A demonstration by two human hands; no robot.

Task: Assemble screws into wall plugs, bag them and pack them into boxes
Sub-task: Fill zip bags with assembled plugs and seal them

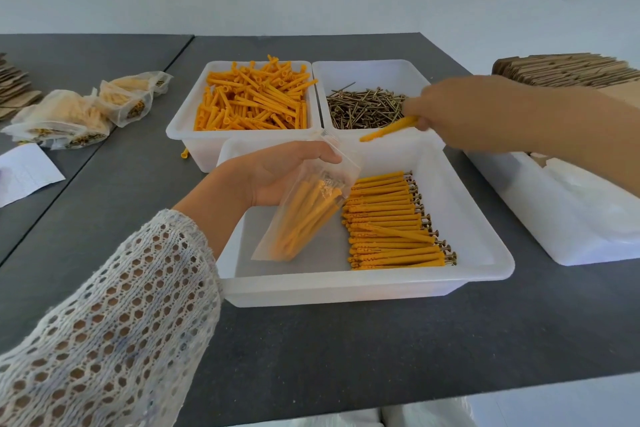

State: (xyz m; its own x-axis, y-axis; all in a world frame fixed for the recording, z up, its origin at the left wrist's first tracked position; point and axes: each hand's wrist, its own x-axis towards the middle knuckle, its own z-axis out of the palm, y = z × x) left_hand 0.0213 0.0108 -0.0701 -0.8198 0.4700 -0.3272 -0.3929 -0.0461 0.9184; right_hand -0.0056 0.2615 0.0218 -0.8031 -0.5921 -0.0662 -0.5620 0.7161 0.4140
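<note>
The left hand (277, 173) grips a clear plastic bag (304, 208) of ribbed orange plugs; the right hand (460, 111), seemingly over brassy screws (363, 107), pinches one orange wall plug (388, 130).

A: Clear bag (304, 208), tilted over near tray (374, 284), part-filled with orange plugs, screws in them.
B: Rest of the assembled ones?
A: Row (398, 222) in the tray's right half, screw heads right. Loose plugs (254, 97) far left bin, screws (363, 107) far right. One orange plug (388, 131) aloft between.
</note>
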